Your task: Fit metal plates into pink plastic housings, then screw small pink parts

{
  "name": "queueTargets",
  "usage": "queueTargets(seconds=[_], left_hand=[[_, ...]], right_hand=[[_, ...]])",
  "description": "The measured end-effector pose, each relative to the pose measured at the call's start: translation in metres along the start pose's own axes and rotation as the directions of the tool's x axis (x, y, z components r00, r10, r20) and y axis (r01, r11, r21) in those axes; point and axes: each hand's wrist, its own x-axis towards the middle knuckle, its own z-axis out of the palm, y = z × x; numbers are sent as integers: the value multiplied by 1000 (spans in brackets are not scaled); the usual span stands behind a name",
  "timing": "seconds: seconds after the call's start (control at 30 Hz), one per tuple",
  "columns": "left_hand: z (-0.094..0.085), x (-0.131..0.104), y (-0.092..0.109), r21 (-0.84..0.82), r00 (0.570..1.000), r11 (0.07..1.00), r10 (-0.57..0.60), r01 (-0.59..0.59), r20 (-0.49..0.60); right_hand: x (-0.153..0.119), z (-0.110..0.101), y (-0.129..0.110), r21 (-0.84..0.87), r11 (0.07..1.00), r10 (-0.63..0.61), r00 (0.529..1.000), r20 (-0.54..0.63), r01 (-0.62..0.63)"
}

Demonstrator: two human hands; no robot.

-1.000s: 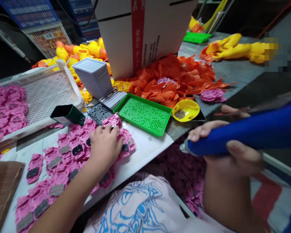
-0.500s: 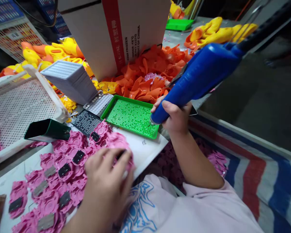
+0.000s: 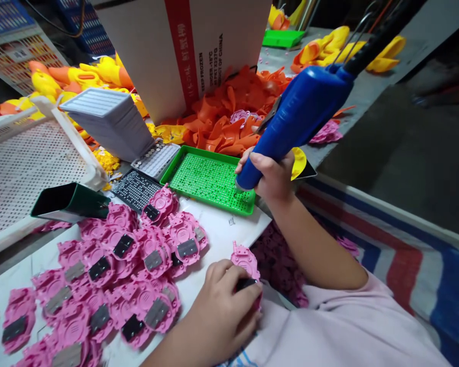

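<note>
My right hand point(image 3: 273, 176) is wrapped round a blue electric screwdriver point(image 3: 296, 117), whose lower end points down over the near right corner of a green perforated tray point(image 3: 166, 171). Small dark screws seem to sit in the tray's holes. In front of my body, my left hand point(image 3: 227, 300) grips a pink plastic housing point(image 3: 245, 259) with a dark cover, partly hidden by my fingers. To its left, a pile of similar pink housings point(image 3: 153, 255) lies on a white sheet, many with black or grey covers.
Behind the green tray are a dark perforated tray point(image 3: 135, 188), stacked white trays point(image 3: 107, 122) and orange plastic pieces point(image 3: 214, 127). A large carton point(image 3: 149, 56) stands at the back. A dark green container point(image 3: 69, 201) and white basket point(image 3: 34, 153) are at the left.
My left hand has moved right, from the pile towards my body, with a pink housing now in it. The screwdriver in my right hand has become more upright, its lower end still over the green tray.
</note>
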Motion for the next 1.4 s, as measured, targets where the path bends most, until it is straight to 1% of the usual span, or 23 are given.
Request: queueTargets(seconds=[0.13,0.33,0.43,0.53,0.6,0.67,0.77,0.83,0.9,0.97,1.1,1.4], left_hand=[[9,-5,-10,60,1000,998,-17,18,-16],[16,-14,-17,81,999,995,-51,50,18],[17,-17,-18,107,999,993,-46,46,-2],[18,-18,-19,128,999,991,-42,46,-31],[18,-19,-19,135,998,990,-45,49,-34],[20,-19,-19,141,998,989,-47,51,-34],[21,-20,-20,161,998,985,-46,53,-47],[22,-20,-20,173,997,983,-44,54,-60],[22,-20,-20,172,997,984,-39,50,-65],[22,-20,-19,165,997,985,-39,49,-64],[22,-20,-20,158,997,986,-47,55,-56],[22,-20,-20,133,997,990,-45,53,-65]], right_hand=[[1,1,3,-4,1000,1,999,46,-1],[2,2,2,-34,999,-16,999,47,18],[2,3,-6,-41,997,-65,996,62,68],[-3,8,-24,8,996,-89,992,88,88],[-13,12,-37,59,997,-52,992,116,45],[-28,15,-49,89,995,17,985,170,-33],[-53,16,-58,102,975,166,947,274,-200],[-67,14,-56,99,956,234,920,313,-277],[-77,10,-50,91,952,249,914,320,-292],[-82,7,-44,81,956,242,918,315,-280],[-83,4,-36,63,958,247,920,304,-278],[-84,2,-35,89,959,229,919,321,-270]])
